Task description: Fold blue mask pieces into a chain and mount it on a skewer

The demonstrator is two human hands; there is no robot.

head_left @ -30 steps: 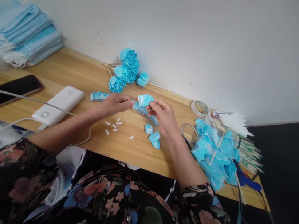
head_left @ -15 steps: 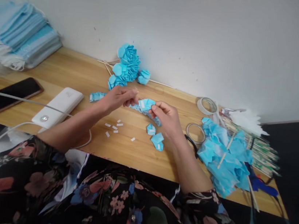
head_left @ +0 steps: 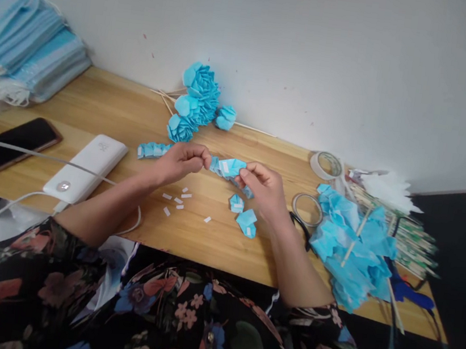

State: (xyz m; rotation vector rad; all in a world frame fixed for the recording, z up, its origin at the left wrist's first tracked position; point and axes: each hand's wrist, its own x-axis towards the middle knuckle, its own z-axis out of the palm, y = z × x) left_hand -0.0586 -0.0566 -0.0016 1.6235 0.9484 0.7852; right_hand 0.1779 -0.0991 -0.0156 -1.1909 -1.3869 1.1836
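Petal [head_left: 234, 166] of folded blue paper, bearing a white strip [head_left: 225, 167], is pinched at one end between the thumb and fingertips of the right hand [head_left: 266, 190]. It is between the two hands, in front of a row of blue pieces [head_left: 154, 150] on the wooden table [head_left: 182, 233]. The left hand [head_left: 185, 162] is curled almost closed just beside the petal's other end, thumb against forefinger; whether it grips something small, I cannot tell. Two loose petals [head_left: 247, 222] lie near the right wrist, and small white slips [head_left: 186, 195] are scattered between the forearms. Blue paper flowers [head_left: 202, 82] on sticks lie near the wall. At the right are a tape roll [head_left: 329, 165] and crumpled blue paper [head_left: 346, 244]; at the left, a power bank [head_left: 87, 167], a phone [head_left: 8, 150] and stacked masks [head_left: 38, 51].
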